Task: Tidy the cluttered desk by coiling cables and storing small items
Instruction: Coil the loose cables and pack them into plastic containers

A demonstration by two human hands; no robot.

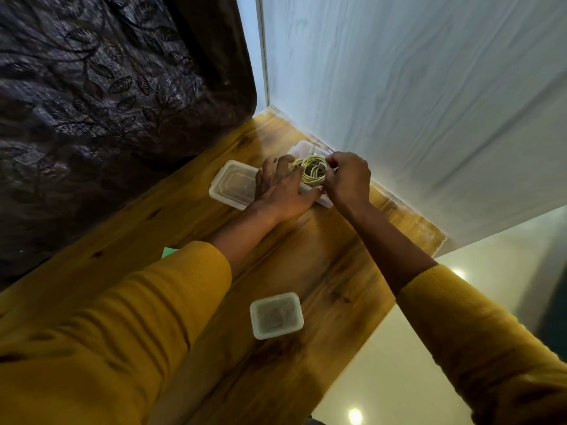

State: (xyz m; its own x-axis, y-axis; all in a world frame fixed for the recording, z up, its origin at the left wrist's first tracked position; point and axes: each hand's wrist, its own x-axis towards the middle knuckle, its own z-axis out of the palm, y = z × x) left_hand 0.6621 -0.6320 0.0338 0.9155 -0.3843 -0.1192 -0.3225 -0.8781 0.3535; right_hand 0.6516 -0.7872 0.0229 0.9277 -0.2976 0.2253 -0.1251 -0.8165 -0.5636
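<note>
At the far end of the wooden desk [322, 271], where it met the pale wall [429, 102] and a dark leaf-patterned fabric [92, 87] hung to one side, both hands worked close together over a clear plastic container [302, 148]. Its loose lid [233, 184] lay just beside it on the left hand's side, and a smaller closed container [276, 315] sat well apart, nearer the person, with dark contents too blurred to name. A green scrap [168, 252] showed past one mustard sleeve [122, 317].

The coiled cable [313, 173] — a yellowish bundle of several loops — sat in or just above the open container; which of the two could not be told. The left hand [282, 188] lay over the container's near rim with its fingers reaching to the coil's edge, seemingly steadying it; whether they curled round any strand was hidden. The right hand [348, 176] had its fingers curled at the coil's far side, pinching the loops.

The cable looked light, thin and springy, so the loops would likely try to fan open once let go. The best hold seemed to be across the whole bundle, all strands pinched together — not one loop alone. The container looked light too and apt to slide, hence worth bracing at its rim.
</note>
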